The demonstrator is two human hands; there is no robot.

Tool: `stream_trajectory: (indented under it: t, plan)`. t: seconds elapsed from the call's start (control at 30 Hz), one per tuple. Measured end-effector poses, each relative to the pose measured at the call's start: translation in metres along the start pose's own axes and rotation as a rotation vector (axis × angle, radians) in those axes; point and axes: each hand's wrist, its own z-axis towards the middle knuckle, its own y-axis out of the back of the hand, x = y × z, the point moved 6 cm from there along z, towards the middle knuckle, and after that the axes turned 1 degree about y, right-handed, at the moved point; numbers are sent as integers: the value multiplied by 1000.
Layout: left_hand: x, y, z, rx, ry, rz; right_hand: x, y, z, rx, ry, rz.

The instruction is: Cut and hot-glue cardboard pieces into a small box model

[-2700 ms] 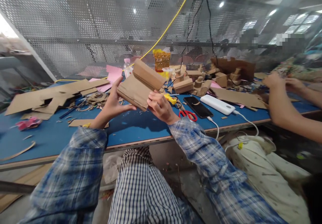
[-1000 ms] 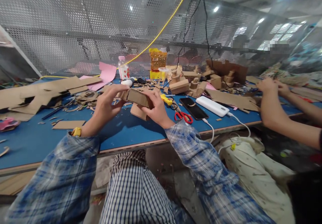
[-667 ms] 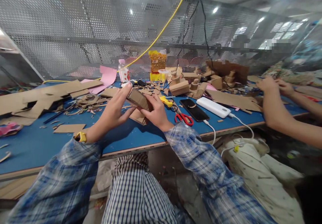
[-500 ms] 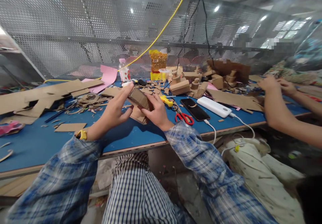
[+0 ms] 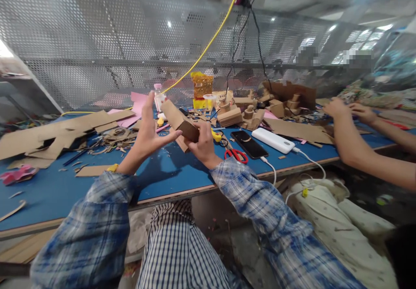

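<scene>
A small cardboard box-like piece (image 5: 178,116) is held above the blue table (image 5: 175,174), tilted so that a long face and one dark end show. My right hand (image 5: 203,144) grips its near right end, fingers wrapped round it. My left hand (image 5: 148,133) is spread wide at its left side, the thumb reaching along the lower edge; whether the thumb touches is hard to tell. Another cardboard part shows below the piece, partly hidden by my hands. Red-handled scissors (image 5: 235,155) lie to the right of my right hand, beside a yellow tool (image 5: 216,135).
A phone (image 5: 249,144) and a white power bank (image 5: 273,140) with a cable lie to the right. Cardboard sheets (image 5: 61,128) and scraps cover the left. Cardboard models (image 5: 230,115) and a bottle (image 5: 158,98) stand behind. Another person's hands (image 5: 338,108) work at far right.
My left hand has opened away from the cardboard piece, fingers spreading upward. The piece has turned in my right hand, so a long face and its near end now show.
</scene>
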Motion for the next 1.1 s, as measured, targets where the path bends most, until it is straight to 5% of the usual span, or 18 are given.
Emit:
stream_trajectory:
  t: [0.2, 0.57, 1.1]
  plan:
    - [21, -15, 2, 16, 107, -110, -15, 0, -2, 25, 0, -123]
    - [40, -12, -9, 20, 155, -149, -7, -4, -2, 108, 155, -174]
    - [51, -13, -17, 10, 175, -96, -1, -3, -4, 186, 145, -185]
